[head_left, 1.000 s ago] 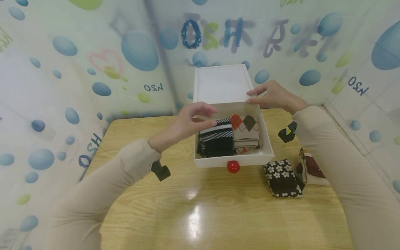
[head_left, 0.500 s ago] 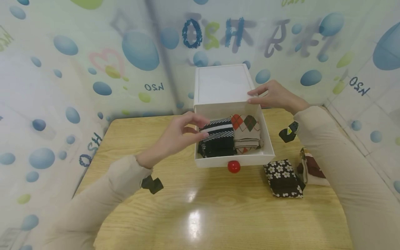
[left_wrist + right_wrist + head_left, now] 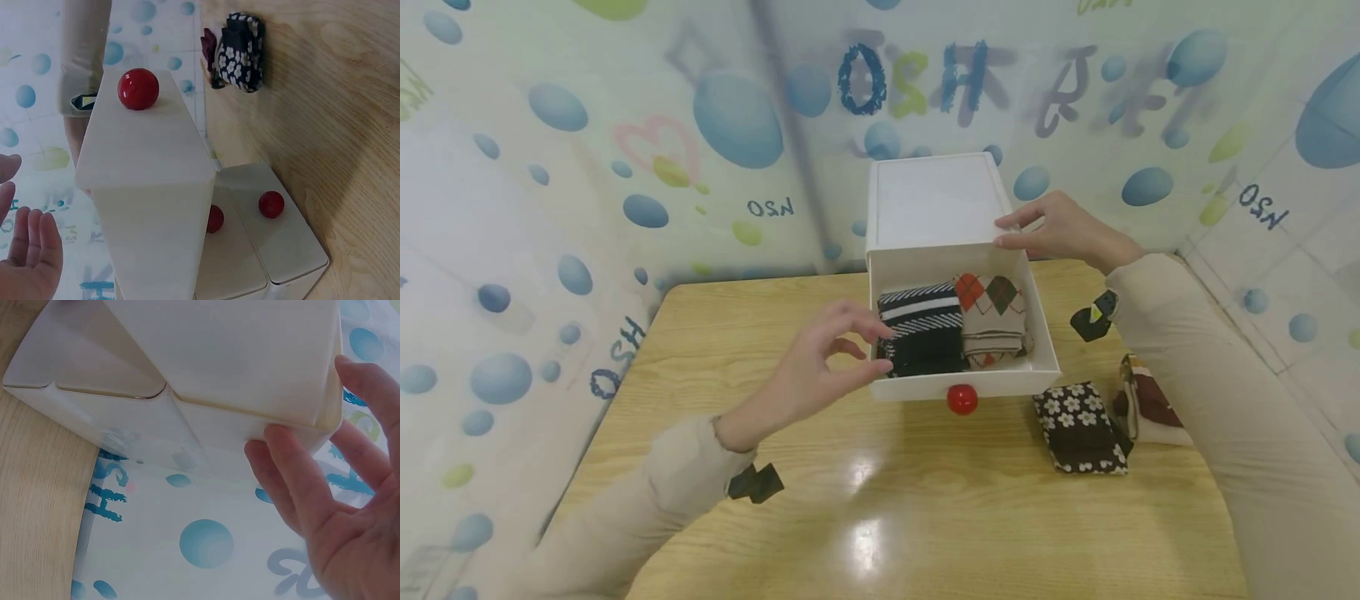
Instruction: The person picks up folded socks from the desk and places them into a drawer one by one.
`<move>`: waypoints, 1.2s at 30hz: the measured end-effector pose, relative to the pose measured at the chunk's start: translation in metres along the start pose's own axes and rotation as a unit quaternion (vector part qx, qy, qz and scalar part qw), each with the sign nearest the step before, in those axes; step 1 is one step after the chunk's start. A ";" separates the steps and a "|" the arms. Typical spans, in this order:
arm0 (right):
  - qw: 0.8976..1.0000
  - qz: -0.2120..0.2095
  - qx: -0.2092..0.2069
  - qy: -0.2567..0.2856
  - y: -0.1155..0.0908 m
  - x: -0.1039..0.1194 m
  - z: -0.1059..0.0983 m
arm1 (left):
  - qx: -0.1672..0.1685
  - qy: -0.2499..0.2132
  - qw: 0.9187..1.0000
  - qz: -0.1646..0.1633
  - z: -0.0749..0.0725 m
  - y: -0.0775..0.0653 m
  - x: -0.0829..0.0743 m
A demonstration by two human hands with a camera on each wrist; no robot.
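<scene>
A white drawer unit point(image 3: 940, 200) stands on the table with its top drawer point(image 3: 970, 385) pulled out. Inside lie folded black-and-white striped socks point(image 3: 923, 329) and folded beige argyle socks point(image 3: 992, 321), side by side. My left hand point(image 3: 812, 367) hovers at the drawer's left side, fingers loosely curved and holding nothing. In the left wrist view, that left hand point(image 3: 31, 256) is apart from the drawer. My right hand point(image 3: 1063, 229) holds the unit's upper right front corner. The right wrist view shows the right hand's fingers point(image 3: 294, 462) against the unit's side, the thumb at its edge.
Folded black floral socks point(image 3: 1081, 429) lie right of the drawer, beside a maroon and cream folded piece point(image 3: 1150, 404) partly hidden by my sleeve. A red knob point(image 3: 962, 399) sticks out from the drawer front. Two shut drawers point(image 3: 275, 234) sit below. A patterned wall point(image 3: 700, 125) rises behind.
My left hand has drawn back from over the striped socks, moving left and toward me, uncovering them. The right hand stays at the unit's corner. The drawer and socks look unmoved.
</scene>
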State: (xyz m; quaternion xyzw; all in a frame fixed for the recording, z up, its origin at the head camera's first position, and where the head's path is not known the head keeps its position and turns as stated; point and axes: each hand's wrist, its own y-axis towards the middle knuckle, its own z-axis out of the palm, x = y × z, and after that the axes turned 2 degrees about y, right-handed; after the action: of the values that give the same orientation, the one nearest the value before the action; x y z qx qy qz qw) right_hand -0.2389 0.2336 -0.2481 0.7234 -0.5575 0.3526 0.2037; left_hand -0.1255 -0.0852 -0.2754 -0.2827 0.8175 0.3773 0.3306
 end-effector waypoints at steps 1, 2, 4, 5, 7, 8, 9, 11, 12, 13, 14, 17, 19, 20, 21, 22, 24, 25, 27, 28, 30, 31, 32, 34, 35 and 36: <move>1.000 0.001 0.000 0.001 0.000 0.000 0.000 | -0.004 -0.001 1.000 0.011 0.001 -0.002 -0.001; 1.000 0.001 0.000 0.002 0.000 0.000 0.000 | -0.007 -0.001 1.000 0.022 0.003 -0.004 -0.001; 1.000 0.002 0.000 0.004 0.000 0.000 0.000 | -0.010 -0.002 0.999 0.043 0.005 -0.007 -0.003; 1.000 0.003 0.000 0.007 0.000 -0.001 0.001 | -0.012 0.000 0.999 0.052 0.006 -0.009 -0.004; 1.000 0.003 0.001 0.008 0.000 0.000 0.001 | -0.016 0.007 0.998 0.066 0.007 -0.013 -0.006; 1.000 0.004 0.002 0.009 0.000 0.000 0.001 | -0.020 0.012 0.997 0.073 0.007 -0.015 -0.006; 1.000 0.005 0.002 0.008 0.001 0.000 0.002 | -0.024 0.016 0.996 0.080 0.007 -0.017 -0.007; 1.000 0.006 0.002 0.008 0.001 0.000 0.002 | -0.033 0.020 0.995 0.090 0.007 -0.021 -0.008; 1.000 0.005 0.003 0.006 0.001 0.001 0.002 | -0.035 0.019 0.995 0.092 0.008 -0.022 -0.009; 1.000 0.006 0.003 0.006 0.001 0.001 0.002 | -0.036 0.018 0.995 0.093 0.008 -0.024 -0.009; 1.000 0.006 0.003 0.006 0.001 0.001 0.002 | -0.035 0.015 0.995 0.092 0.008 -0.025 -0.009; 1.000 0.007 0.002 0.004 0.000 0.002 0.001 | -0.028 0.002 0.997 0.075 0.011 -0.029 -0.010; 1.000 0.008 0.001 0.003 0.000 0.002 0.001 | -0.022 -0.010 0.998 0.061 0.013 -0.030 -0.010; 1.000 0.008 0.002 0.005 -0.001 0.002 0.001 | -0.018 -0.014 0.998 0.054 0.015 -0.032 -0.009; 1.000 0.008 0.003 0.006 -0.001 0.002 0.001 | -0.013 -0.020 0.999 0.049 0.017 -0.033 -0.009; 1.000 0.006 0.004 0.008 -0.001 0.002 0.001 | -0.008 -0.025 0.999 0.045 0.018 -0.034 -0.008; 1.000 0.007 0.005 0.010 -0.001 0.001 0.001 | 0.002 -0.044 0.998 0.049 0.024 -0.036 -0.006; 1.000 0.007 0.005 0.011 -0.001 0.001 0.001 | 0.006 -0.052 0.997 0.054 0.027 -0.037 -0.005; 1.000 0.007 0.005 0.015 0.000 0.001 0.001 | 0.011 -0.067 0.995 0.068 0.033 -0.039 -0.003; 1.000 0.007 0.004 0.016 0.000 0.000 0.001 | 0.011 -0.072 0.994 0.076 0.036 -0.039 -0.002; 1.000 0.007 0.002 0.017 0.000 0.001 0.001 | 0.012 -0.073 0.993 0.087 0.042 -0.040 0.000; 1.000 0.007 0.001 0.017 0.000 0.001 0.001 | 0.011 -0.068 0.994 0.088 0.045 -0.040 0.000; 1.000 0.008 0.000 0.016 0.000 0.001 0.001 | 0.011 -0.063 0.994 0.085 0.048 -0.040 0.001; 1.000 0.009 0.000 0.012 -0.001 0.001 0.001 | 0.008 -0.053 0.996 0.069 0.054 -0.041 0.003; 1.000 0.009 0.000 0.012 -0.001 0.002 0.001 | 0.005 -0.048 0.997 0.058 0.057 -0.042 0.004; 1.000 0.009 0.001 0.013 -0.001 0.002 0.002 | 0.003 -0.048 0.998 0.044 0.060 -0.043 0.005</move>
State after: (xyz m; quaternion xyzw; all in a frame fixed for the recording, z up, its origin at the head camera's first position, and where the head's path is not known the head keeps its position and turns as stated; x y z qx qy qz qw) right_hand -0.2375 0.2316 -0.2478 0.7140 -0.5611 0.3641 0.2068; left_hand -0.0780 -0.0615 -0.3273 -0.2273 0.8133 0.4023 0.3536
